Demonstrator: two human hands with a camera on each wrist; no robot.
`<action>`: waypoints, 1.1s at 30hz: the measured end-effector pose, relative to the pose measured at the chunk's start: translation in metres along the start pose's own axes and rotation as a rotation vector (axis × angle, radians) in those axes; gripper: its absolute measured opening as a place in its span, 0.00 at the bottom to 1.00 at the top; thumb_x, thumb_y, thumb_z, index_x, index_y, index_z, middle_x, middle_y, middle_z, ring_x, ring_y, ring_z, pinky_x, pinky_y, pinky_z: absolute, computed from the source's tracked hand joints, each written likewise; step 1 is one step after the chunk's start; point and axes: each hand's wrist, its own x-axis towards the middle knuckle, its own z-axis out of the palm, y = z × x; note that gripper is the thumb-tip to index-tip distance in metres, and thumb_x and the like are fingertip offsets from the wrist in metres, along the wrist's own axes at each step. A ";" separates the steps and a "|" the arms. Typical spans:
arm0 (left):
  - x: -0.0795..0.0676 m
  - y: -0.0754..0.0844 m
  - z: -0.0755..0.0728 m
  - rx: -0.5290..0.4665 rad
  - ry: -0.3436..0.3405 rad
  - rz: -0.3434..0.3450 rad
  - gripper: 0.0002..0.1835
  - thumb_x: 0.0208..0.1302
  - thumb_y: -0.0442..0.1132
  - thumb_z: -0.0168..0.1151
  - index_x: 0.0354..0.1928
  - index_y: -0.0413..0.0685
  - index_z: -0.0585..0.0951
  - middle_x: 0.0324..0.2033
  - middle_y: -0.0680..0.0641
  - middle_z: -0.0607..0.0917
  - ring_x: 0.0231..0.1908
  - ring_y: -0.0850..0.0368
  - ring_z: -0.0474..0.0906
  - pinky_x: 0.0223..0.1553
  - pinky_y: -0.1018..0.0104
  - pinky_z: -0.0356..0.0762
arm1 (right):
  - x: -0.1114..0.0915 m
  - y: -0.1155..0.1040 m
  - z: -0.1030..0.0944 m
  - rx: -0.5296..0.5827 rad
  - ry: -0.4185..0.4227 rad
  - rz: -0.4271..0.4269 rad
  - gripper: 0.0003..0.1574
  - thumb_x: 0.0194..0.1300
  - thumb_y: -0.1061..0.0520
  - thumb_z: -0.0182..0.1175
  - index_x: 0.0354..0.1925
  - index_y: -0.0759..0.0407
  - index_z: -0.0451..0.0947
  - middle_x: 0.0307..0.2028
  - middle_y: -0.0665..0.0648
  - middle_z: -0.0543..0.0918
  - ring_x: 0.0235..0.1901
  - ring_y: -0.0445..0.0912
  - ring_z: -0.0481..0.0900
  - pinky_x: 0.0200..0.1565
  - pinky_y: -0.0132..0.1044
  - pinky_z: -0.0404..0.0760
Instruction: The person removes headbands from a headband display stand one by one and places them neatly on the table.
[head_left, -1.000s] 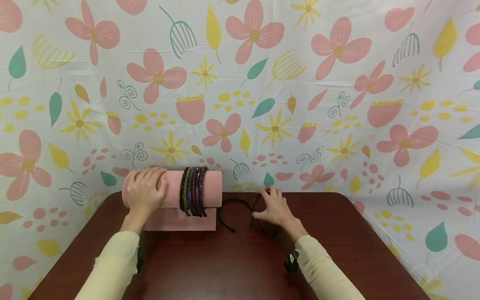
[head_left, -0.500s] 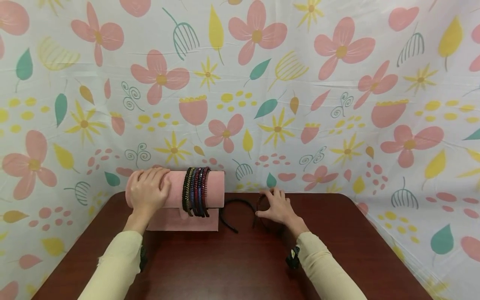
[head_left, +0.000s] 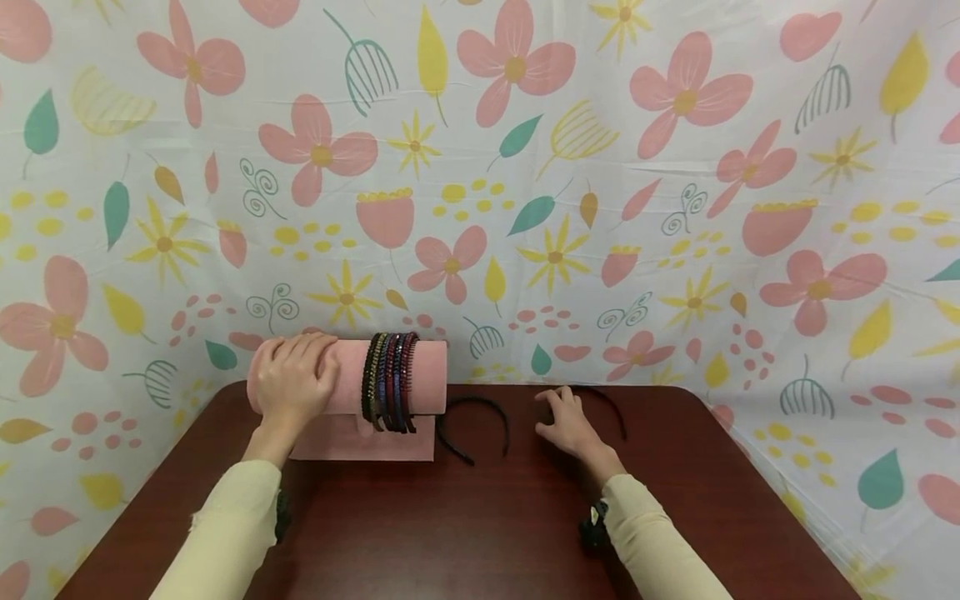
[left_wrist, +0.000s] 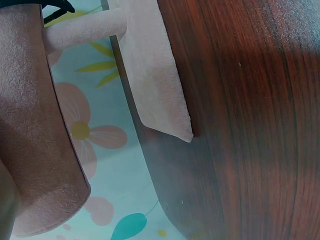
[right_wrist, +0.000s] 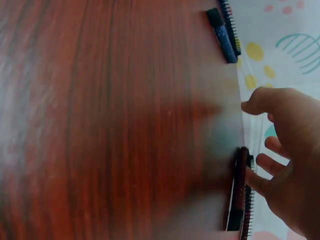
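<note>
My left hand grips the left end of a pink plush headband holder, a horizontal roll on a flat base. Several beaded headbands, black, gold, blue and red, circle the roll near its right end. To the holder's right a black headband lies on the table. My right hand hovers beside a dark red headband, partly hidden behind it. In the right wrist view the thumb and fingers stand apart, the lower fingers right at this dark red headband, with the black headband above.
The dark wooden table has rounded back corners and ends at a hanging floral cloth. Under the roll, the holder's base rests near the table's back edge.
The right hand and the dark red headband have shifted right, away from the black headband. The fingers have let go of the red one. The left hand keeps its place on the holder.
</note>
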 end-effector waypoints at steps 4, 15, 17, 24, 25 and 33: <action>0.001 0.000 -0.001 -0.002 0.012 0.007 0.19 0.64 0.48 0.49 0.39 0.48 0.88 0.39 0.45 0.90 0.42 0.44 0.85 0.54 0.45 0.74 | -0.003 0.006 -0.002 -0.041 0.019 0.049 0.27 0.63 0.61 0.63 0.60 0.63 0.73 0.58 0.68 0.67 0.56 0.62 0.65 0.51 0.56 0.73; -0.003 -0.002 -0.002 0.015 -0.019 0.006 0.20 0.65 0.49 0.47 0.41 0.49 0.87 0.41 0.45 0.90 0.43 0.44 0.85 0.55 0.44 0.74 | -0.009 0.011 0.000 -0.025 0.011 0.110 0.22 0.64 0.67 0.58 0.57 0.66 0.78 0.53 0.67 0.79 0.51 0.59 0.79 0.46 0.50 0.81; -0.002 -0.002 -0.001 0.016 -0.008 0.012 0.20 0.65 0.49 0.47 0.40 0.48 0.87 0.40 0.45 0.90 0.43 0.43 0.85 0.55 0.44 0.74 | -0.010 0.009 0.000 -0.006 0.002 0.113 0.23 0.64 0.68 0.58 0.57 0.66 0.78 0.54 0.67 0.79 0.52 0.59 0.79 0.45 0.48 0.81; -0.002 -0.002 -0.001 0.026 -0.008 0.016 0.21 0.65 0.50 0.47 0.40 0.48 0.87 0.40 0.45 0.90 0.43 0.43 0.85 0.55 0.44 0.74 | -0.008 -0.002 0.006 0.053 -0.019 0.122 0.22 0.64 0.68 0.60 0.56 0.64 0.80 0.54 0.65 0.82 0.52 0.58 0.81 0.44 0.46 0.82; -0.002 -0.002 -0.001 0.025 -0.009 0.015 0.21 0.65 0.50 0.47 0.40 0.48 0.87 0.40 0.45 0.90 0.43 0.43 0.85 0.55 0.44 0.74 | -0.008 -0.004 0.008 0.067 -0.024 0.121 0.22 0.63 0.68 0.60 0.56 0.64 0.80 0.54 0.64 0.83 0.52 0.58 0.81 0.45 0.47 0.82; -0.002 -0.002 -0.001 0.028 -0.011 0.014 0.21 0.65 0.50 0.47 0.41 0.49 0.88 0.41 0.46 0.90 0.43 0.44 0.85 0.57 0.46 0.73 | -0.005 -0.019 0.018 0.130 -0.035 0.091 0.20 0.63 0.68 0.62 0.54 0.63 0.82 0.49 0.61 0.84 0.51 0.56 0.82 0.47 0.48 0.82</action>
